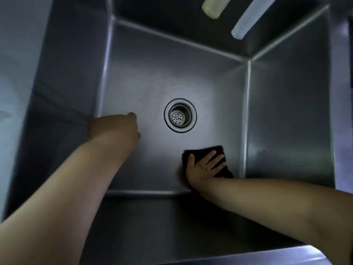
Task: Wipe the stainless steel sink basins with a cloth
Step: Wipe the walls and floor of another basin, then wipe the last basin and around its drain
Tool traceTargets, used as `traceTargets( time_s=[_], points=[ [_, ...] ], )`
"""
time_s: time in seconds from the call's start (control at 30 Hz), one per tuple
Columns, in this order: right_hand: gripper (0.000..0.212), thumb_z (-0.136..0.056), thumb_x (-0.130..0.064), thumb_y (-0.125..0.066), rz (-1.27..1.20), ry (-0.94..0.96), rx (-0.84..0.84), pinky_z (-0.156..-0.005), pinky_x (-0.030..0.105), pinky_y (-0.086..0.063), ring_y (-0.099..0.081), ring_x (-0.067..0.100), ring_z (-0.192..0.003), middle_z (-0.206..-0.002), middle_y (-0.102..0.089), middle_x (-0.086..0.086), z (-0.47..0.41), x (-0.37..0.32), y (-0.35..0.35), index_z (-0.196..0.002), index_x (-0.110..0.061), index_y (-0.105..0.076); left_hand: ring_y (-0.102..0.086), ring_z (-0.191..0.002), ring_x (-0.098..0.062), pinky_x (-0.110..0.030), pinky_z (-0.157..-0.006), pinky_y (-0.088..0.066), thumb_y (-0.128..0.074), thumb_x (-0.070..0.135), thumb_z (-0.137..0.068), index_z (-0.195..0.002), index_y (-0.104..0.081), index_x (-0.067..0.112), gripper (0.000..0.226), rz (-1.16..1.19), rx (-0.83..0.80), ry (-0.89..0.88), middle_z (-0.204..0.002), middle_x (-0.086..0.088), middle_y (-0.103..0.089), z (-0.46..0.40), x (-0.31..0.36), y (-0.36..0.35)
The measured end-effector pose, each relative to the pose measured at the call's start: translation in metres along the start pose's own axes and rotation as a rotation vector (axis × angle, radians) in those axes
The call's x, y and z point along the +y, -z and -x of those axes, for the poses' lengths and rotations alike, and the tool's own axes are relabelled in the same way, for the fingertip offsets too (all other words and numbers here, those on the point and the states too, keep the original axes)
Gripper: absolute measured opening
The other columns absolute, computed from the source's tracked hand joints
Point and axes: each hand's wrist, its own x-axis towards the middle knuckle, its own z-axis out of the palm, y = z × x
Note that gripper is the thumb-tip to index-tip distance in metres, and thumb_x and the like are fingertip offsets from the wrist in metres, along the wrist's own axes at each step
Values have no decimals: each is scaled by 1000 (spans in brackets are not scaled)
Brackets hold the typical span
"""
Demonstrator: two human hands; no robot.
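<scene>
Right hand (pixel 205 165) flat, fingers spread, pressing dark cloth (pixel 208 153) (basin (pixel 152 77) floor) | left hand (pixel 116 127) curled, holding nothing

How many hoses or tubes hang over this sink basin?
2, both at the top right: a short yellowish tube and, to its right, a longer translucent ribbed hose slanting down over the stainless steel basin's back wall. Their upper ends are cropped.

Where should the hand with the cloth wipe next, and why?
Probably slide it left along the near edge of the floor. The right hand presses the dark cloth flat in the sink's near-right corner, and bare floor lies between it and the left hand, beside the drain.
</scene>
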Motion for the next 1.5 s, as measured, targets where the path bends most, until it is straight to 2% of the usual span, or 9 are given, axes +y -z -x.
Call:
traceTargets(
  time_s=[0.3, 0.43, 0.57, 0.67, 0.8, 0.93, 1.17, 1.3, 1.5],
  points=[
    [88, -91, -59, -29, 326, 822, -73, -102, 56, 29, 43, 35, -129, -141, 43, 11, 33, -50, -23, -141, -16, 30, -48, -83, -22, -32, -63, -35, -41, 29, -97, -123, -41, 15, 29, 10, -25, 24, -115, -6, -57, 3, 4, 4],
    [82, -87, -53, -51, 490, 1304, 0, -110, 65, -11, -2, 40, -143, -157, -6, 15, 17, -40, -6, -151, -17, -15, -44, -73, -17, -28, -53, -30, -39, 31, -98, -122, -41, 14, 30, 1, -9, 14, -109, -5, -57, 0, 3, 3],
    [63, -78, -40, -69, 549, 1642, 33, -94, 51, -44, -51, 34, -124, -144, -47, 9, -1, -16, 20, -137, -26, -50, -51, -81, -20, -27, -53, -29, -38, 32, -98, -119, -43, 13, 28, 3, -6, 30, -110, -6, -57, -2, -3, -2],
    [51, -80, -21, -68, 605, 1485, -73, -78, 39, -48, -59, 35, -100, -131, -56, 12, -14, -3, 57, -130, -25, -56, -58, -99, -27, -29, -65, -35, -39, 32, -97, -114, -47, 12, 27, 33, 83, 22, -114, -9, -59, 4, -5, -4],
    [51, -85, -4, -50, 456, 920, -247, -90, 34, -42, -46, 30, -113, -128, -48, 10, -19, 15, 129, -134, -16, -45, -60, -99, -30, -31, -72, -43, -40, 23, -96, -114, -52, 12, 24, 25, 282, -6, -113, -11, -63, 33, 5, 5],
    [43, -87, -9, -54, 224, 939, -166, -82, 29, -46, -51, 20, -105, -116, -53, 2, 6, 27, 197, -128, -21, -52, -61, -100, -29, -32, -77, -47, -42, 22, -95, -127, -49, 16, 33, -5, 332, -37, -114, -8, -64, 81, 19, 22],
    [35, -84, -17, -62, -181, 958, -168, -80, 30, -52, -63, 18, -91, -113, -59, -6, 95, 18, 268, -119, -24, -59, -62, -104, -25, -36, -82, -52, -44, 36, -94, -142, -35, 31, 49, 372, 500, -20, -123, 1, -63, 214, 47, 26],
    [35, -83, -20, -63, -259, 1036, -124, -69, 12, -43, -60, 9, -90, -107, -57, -16, 148, 7, 289, -115, -34, -59, -59, -112, -20, -33, -88, -49, -47, 38, -93, -140, -39, 34, 48, 485, 575, 61, -127, 7, -62, 272, 34, 25],
    [31, -85, -17, -63, -425, 1174, -233, -64, 38, -57, -67, 11, -71, -85, -68, -7, 238, -24, 290, -97, -45, -58, -60, -104, -17, -28, -78, -45, -48, 37, -91, -126, -53, 31, 36, 607, 702, 97, -117, 6, -65, 318, -9, 41]
  ],
)
